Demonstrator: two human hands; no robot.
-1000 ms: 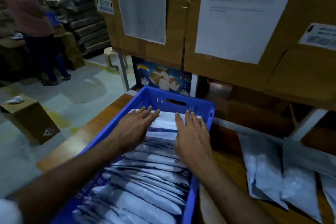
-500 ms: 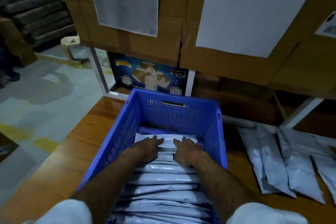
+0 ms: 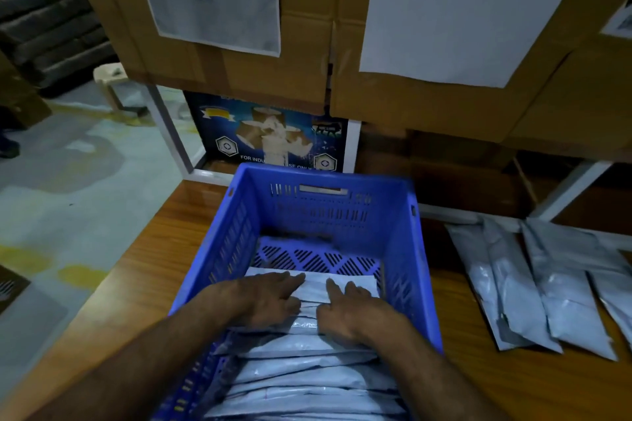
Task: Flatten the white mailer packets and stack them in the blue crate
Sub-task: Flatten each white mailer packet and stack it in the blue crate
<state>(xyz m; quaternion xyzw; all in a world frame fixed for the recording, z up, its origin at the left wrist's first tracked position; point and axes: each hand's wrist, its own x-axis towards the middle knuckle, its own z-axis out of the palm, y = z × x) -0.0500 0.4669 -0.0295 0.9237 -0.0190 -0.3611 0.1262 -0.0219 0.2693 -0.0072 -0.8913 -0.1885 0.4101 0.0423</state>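
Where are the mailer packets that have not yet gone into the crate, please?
In the head view, the loose packets lie on the wooden table, right of the blue crate.

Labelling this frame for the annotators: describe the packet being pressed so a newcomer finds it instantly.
Start at the blue crate on the wooden table. Inside it, white mailer packets overlap in a row running away from the camera. The target is the farthest packet, under the fingertips of both hands, left hand and right hand; alone among them, it borders the crate's bare perforated floor.

"FOR INDU… SE ONLY" on dark printed box [image 3: 273,137]
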